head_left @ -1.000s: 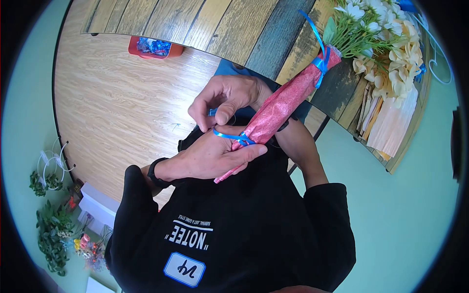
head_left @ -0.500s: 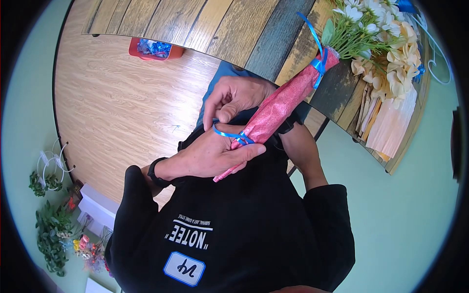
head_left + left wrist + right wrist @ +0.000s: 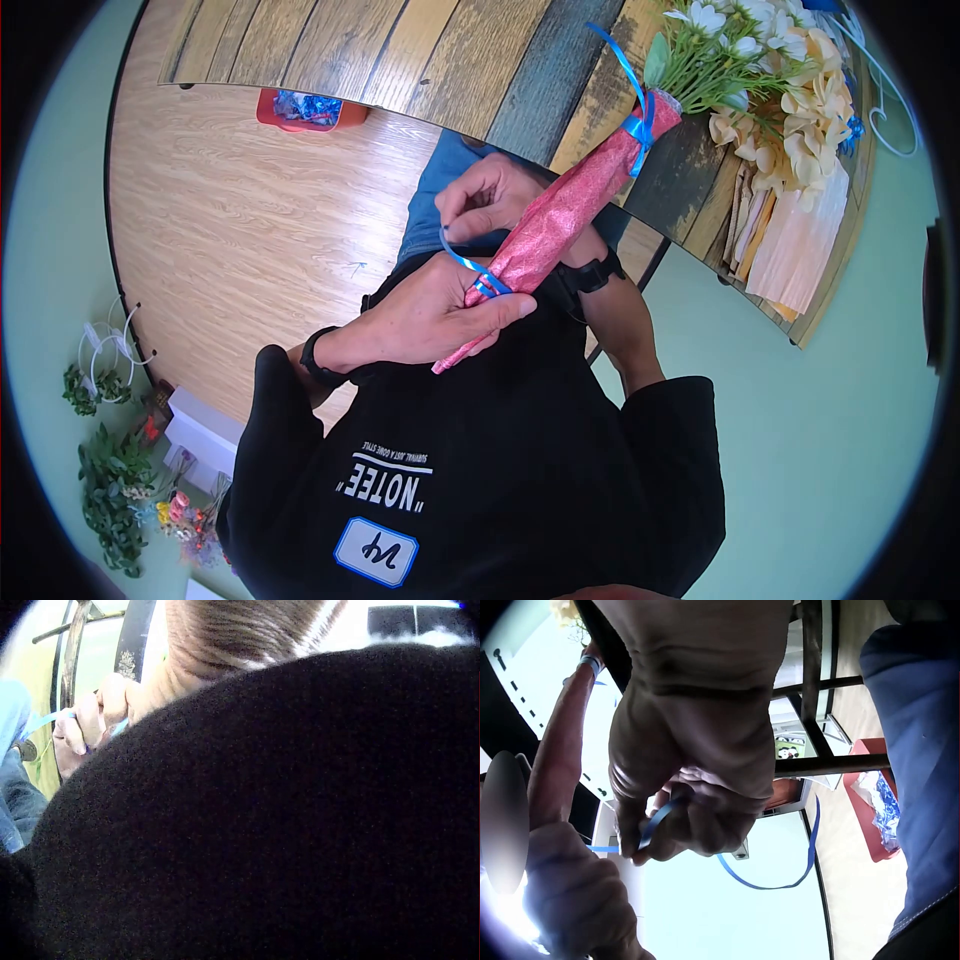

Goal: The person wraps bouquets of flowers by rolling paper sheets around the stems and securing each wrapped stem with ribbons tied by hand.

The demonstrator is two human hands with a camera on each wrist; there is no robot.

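- honestly can't see much from the left wrist view, black cloth (image 3: 262,810) blocks most of it
- the left hand (image 3: 430,310) covers the lower part of the pink-wrapped bundle (image 3: 555,225), fingers wrapped round it, thumb along the near side; most of those fingertips are hidden
- right hand (image 3: 490,203) has the end of a blue ribbon (image 3: 462,262) pinched between thumb and finger, clearest from the right wrist
- white flowers (image 3: 745,48) get cut off at the top, and I can't tell which blooms belong to the bundle
- table (image 3: 400,50) is mixed planks, tan, dark and bluish, with cream flowers (image 3: 815,120) and folded paper (image 3: 800,245) by the right end
- pale wood floor (image 3: 240,220), red bin (image 3: 350,115) tucked partly under the table edge
- bundle's held slantwise in front of the black shirt (image 3: 520,450): skinny tail toward the body, wider end with green stems up to the right, over the table
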